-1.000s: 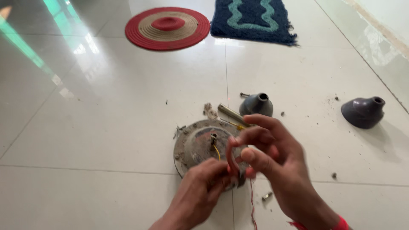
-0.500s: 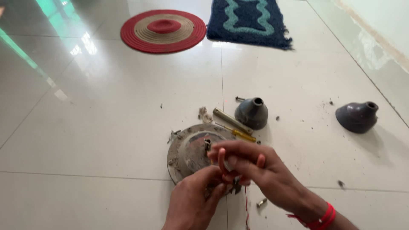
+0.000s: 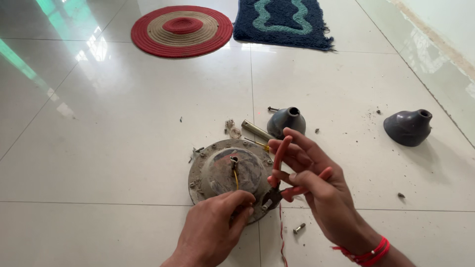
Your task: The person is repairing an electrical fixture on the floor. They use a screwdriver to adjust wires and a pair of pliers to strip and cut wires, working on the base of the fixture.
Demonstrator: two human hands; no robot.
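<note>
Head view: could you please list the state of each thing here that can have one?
Right hand: gripping red-handled pliers, handles spread.
Left hand: fingers pinched at the pliers' nose.
Round dusty motor housing: flat on the floor, yellow wire sticking out of its hub.
Near grey cone cover: upright, opening up.
Far grey cone cover: tipped on its side.
Loose bolt: lying on the tile.
Round red mat: flat.

Floor (image 3: 123, 123): glossy white tiles, grey grout lines, daylight glare at upper left. Round red-and-beige woven mat (image 3: 181, 30) at top centre. Dark blue rug (image 3: 284, 22), teal wavy pattern, just beside it at upper right.
</note>
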